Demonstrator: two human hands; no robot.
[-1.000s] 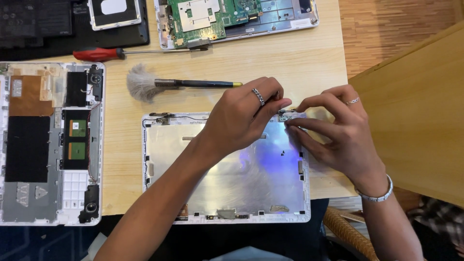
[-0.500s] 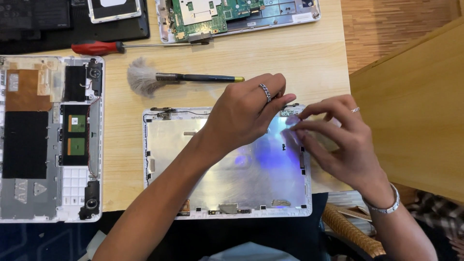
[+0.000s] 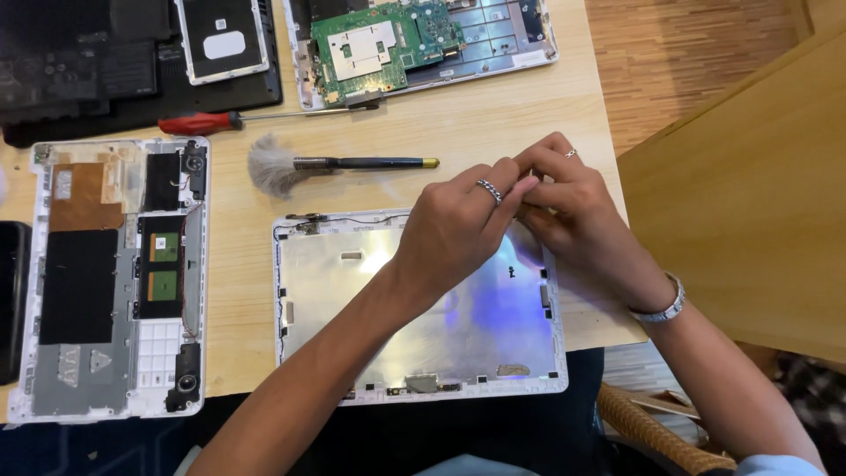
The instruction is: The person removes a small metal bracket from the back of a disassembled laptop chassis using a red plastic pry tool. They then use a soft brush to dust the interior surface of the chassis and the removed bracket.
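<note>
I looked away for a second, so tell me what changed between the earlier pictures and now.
Both hands drew together at the top right corner of the silver lid: the right hand slid up and left until its fingers met the left hand. What they pinch is hidden. The whole view also shifted down a little. The brush, red screwdriver, open laptop base and green board lie as before.

The room is evenly bright, the light falling softly from above. The silvery lid panel (image 3: 423, 326) throws back a pale glare with a bluish-violet patch near its right side. Shadows under the left hand (image 3: 458, 231) and right hand (image 3: 577, 216) are faint and short on the worktop (image 3: 493, 115). Everything looks sharp, with only slight softness at the lower corners.
</note>
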